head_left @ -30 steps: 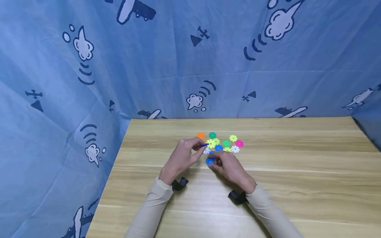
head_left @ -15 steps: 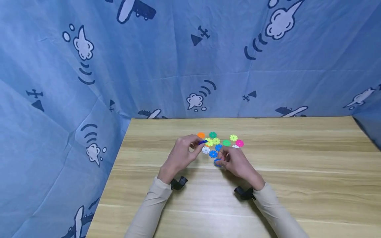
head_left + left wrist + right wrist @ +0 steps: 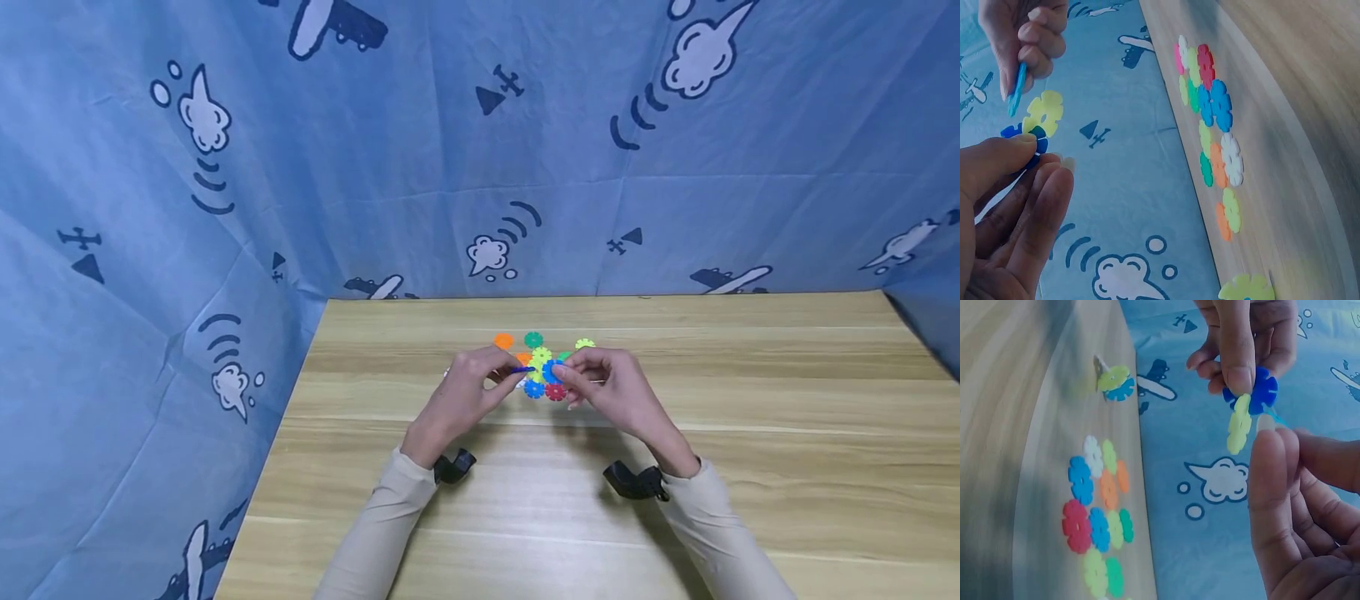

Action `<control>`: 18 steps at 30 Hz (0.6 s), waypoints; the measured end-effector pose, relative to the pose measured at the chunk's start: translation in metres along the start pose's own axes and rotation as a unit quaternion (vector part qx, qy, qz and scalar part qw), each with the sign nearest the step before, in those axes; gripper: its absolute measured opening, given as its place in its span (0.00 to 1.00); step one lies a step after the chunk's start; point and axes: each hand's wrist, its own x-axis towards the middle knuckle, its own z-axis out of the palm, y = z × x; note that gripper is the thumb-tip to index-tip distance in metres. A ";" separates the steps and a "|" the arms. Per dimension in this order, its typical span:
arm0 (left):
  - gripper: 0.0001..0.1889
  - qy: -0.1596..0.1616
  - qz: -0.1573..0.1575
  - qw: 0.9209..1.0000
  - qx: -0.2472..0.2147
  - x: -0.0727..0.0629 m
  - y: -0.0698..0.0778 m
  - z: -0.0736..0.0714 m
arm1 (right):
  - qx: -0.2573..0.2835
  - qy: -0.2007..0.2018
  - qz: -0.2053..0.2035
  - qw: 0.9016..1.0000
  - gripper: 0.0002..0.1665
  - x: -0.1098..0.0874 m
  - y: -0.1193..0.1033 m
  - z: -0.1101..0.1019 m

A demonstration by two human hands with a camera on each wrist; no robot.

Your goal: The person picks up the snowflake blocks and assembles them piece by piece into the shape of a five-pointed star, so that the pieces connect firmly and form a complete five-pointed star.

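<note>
My left hand pinches a dark blue snowflake disc between thumb and fingers, held up above the table. Slotted into that disc at an angle is a yellow snowflake disc. Facing it, my right hand pinches a lighter blue snowflake disc, seen almost edge-on in the left wrist view. In the right wrist view its edge shows close beside the dark blue one, mostly hidden by my right fingers. The two hands are a short gap apart.
Loose snowflake discs lie in a cluster on the wooden table, among them a red disc, an orange disc and a green disc. Apart from them stands a joined yellow-and-blue piece. A blue printed curtain hangs behind.
My right hand has lifted the lighter blue disc off the table and brought it up toward the joined piece. The red disc has come into view. My left hand has barely moved.
</note>
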 end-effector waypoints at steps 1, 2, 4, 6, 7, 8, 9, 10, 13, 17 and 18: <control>0.06 0.000 0.003 1.000 -0.002 0.000 0.000 0.000 | 0.002 -0.002 -0.002 1.000 0.14 0.000 0.000 0.001; 0.06 0.001 0.006 1.000 -0.001 0.000 0.000 0.001 | 0.002 -0.005 -0.004 1.000 0.14 0.000 0.000 0.001; 0.06 0.002 0.010 1.000 -0.001 -0.001 0.000 0.001 | -0.001 -0.007 -0.010 1.000 0.14 0.001 0.000 0.003; 0.06 0.003 0.015 1.000 -0.002 -0.001 0.000 0.002 | 0.000 -0.008 -0.014 1.000 0.14 0.001 0.000 0.004; 0.06 0.004 0.016 1.000 -0.002 -0.001 0.000 0.002 | 0.000 -0.008 -0.015 1.000 0.14 0.001 0.000 0.004; 0.06 0.005 0.018 1.000 -0.002 0.000 0.000 0.002 | 0.001 -0.008 -0.015 1.000 0.14 0.001 0.001 0.005; 0.06 0.005 0.020 1.000 -0.003 -0.001 0.000 0.002 | 0.003 -0.008 -0.016 1.000 0.14 0.001 0.001 0.005; 0.06 0.005 0.021 1.000 -0.003 -0.001 0.000 0.002 | 0.006 -0.008 -0.015 1.000 0.14 0.001 0.001 0.005; 0.06 0.007 0.023 1.000 -0.005 -0.001 0.001 0.003 | 0.009 -0.007 -0.015 1.000 0.14 0.001 0.001 0.006; 0.06 0.010 0.035 0.999 -0.008 -0.001 0.002 0.002 | 0.012 -0.011 -0.017 1.000 0.14 0.000 0.001 0.005; 0.06 0.011 0.041 0.999 -0.007 -0.001 0.003 0.002 | 0.013 -0.012 -0.018 1.000 0.14 0.000 0.001 0.005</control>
